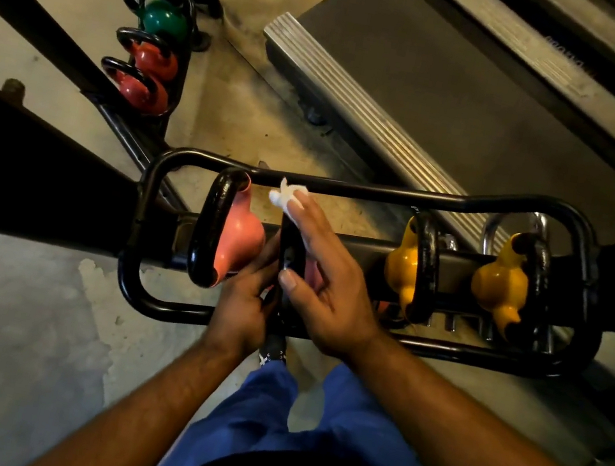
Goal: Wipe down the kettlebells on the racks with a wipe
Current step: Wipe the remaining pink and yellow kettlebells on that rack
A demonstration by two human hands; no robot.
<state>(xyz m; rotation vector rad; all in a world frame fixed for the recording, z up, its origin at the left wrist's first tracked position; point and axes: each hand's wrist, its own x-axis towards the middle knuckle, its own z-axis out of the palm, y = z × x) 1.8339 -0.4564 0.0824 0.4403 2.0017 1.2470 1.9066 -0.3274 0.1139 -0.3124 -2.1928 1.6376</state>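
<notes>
On the black kettlebell rack, near its left end, the left hand grips the near side of a black kettlebell handle. The right hand lies over that handle, thumb against it, fingers pressing a white wipe near the far rail. A pink kettlebell sits just left; two yellow kettlebells stand toward the right end.

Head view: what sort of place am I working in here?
Most likely a gym. Coloured kettlebells sit on a black rack, a pink kettlebell and two yellow kettlebells among them; more hang on a second rack beyond, and what looks like a treadmill stands behind.
</notes>
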